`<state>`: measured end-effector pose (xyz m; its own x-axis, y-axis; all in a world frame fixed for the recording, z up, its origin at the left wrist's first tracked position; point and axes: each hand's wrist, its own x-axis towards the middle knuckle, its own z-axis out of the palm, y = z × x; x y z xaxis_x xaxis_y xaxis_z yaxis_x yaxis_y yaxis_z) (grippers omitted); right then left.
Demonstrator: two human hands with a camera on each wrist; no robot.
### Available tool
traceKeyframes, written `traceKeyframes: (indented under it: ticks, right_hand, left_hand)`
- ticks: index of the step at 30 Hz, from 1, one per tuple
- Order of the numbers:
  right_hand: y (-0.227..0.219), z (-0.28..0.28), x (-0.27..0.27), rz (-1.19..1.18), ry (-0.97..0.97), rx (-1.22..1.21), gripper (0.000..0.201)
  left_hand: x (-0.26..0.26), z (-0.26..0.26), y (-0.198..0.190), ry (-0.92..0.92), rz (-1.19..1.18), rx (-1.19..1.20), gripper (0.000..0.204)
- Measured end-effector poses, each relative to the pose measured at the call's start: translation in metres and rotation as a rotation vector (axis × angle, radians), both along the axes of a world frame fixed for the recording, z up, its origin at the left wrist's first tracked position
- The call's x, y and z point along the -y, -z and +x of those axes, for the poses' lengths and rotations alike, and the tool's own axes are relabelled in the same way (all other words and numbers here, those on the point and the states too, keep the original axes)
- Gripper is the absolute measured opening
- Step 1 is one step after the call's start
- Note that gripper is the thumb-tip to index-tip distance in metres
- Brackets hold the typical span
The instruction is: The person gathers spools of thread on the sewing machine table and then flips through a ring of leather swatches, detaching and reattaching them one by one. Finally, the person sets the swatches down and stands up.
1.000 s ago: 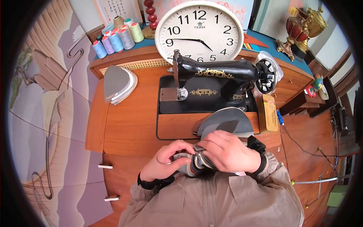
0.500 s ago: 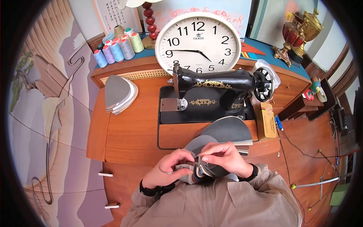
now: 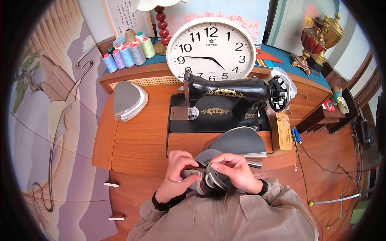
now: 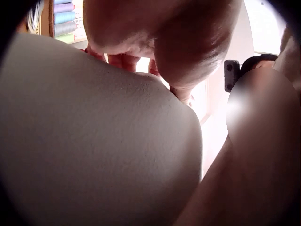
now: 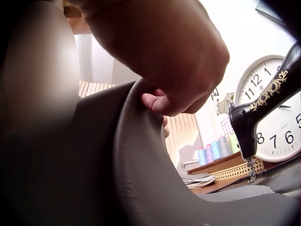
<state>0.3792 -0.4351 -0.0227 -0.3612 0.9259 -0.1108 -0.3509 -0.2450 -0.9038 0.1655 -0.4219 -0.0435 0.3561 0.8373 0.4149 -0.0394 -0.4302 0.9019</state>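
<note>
In front of the chest, both hands hold a bundle of bent, layered leather-like sheets (image 3: 206, 186), with grey, white, blue and brownish edges showing. My left hand (image 3: 177, 172) grips the bundle's left side, thumb on the near side and fingers over the far side. At the top edge, my right hand (image 3: 238, 172) pinches a grey sheet between thumb and fingers. A pale grey sheet (image 4: 103, 136) fills much of the left wrist view below the left hand. The right wrist view shows a dark grey sheet (image 5: 146, 165) curving under the right fingertips. The bundle's underside is hidden.
A black sewing machine (image 3: 225, 88) stands on the wooden table (image 3: 138, 138), before a large clock (image 3: 211, 50). Rounded grey pieces lie stacked at right (image 3: 239, 142) and left (image 3: 128, 98). A yellow box (image 3: 282, 131) is beside the machine; thread spools (image 3: 126, 55) line the back shelf.
My right hand has turned and drawn back from lying over the bundle to pinching its top edge. My left hand keeps its grip, fingers slightly higher. The head view has shifted.
</note>
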Motion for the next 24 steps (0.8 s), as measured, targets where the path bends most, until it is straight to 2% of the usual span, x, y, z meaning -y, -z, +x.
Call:
traceKeyframes:
  ticks: [2, 3, 5, 9, 16, 20, 24]
  right_hand:
    - [0.002, -0.003, -0.001, 0.039, 0.026, -0.019, 0.010]
    - [0.003, -0.004, -0.001, 0.077, 0.055, -0.039, 0.010]
    - [0.004, -0.006, -0.003, 0.098, 0.057, -0.044, 0.011]
    - [0.012, -0.007, -0.007, 0.218, 0.063, -0.045, 0.014]
    - [0.022, -0.013, -0.010, 0.164, 0.106, -0.073, 0.012]
    - [0.023, -0.018, -0.011, 0.110, 0.147, -0.088, 0.011]
    - [0.022, -0.017, -0.012, 0.036, 0.123, -0.112, 0.011]
  left_hand:
    - [-0.002, 0.001, -0.012, -0.369, 0.381, -0.340, 0.032]
    - [0.001, 0.001, -0.006, -0.370, 0.381, -0.340, 0.032]
    - [0.005, -0.001, 0.009, -0.265, 0.060, -0.078, 0.030]
    - [0.008, 0.001, 0.017, -0.299, -0.130, 0.085, 0.025]
    - [0.009, 0.004, 0.008, -0.372, -0.216, 0.035, 0.021]
    - [0.007, 0.009, 0.011, -0.372, -0.265, 0.118, 0.020]
    - [0.009, 0.008, 0.006, -0.376, -0.292, 0.081, 0.019]
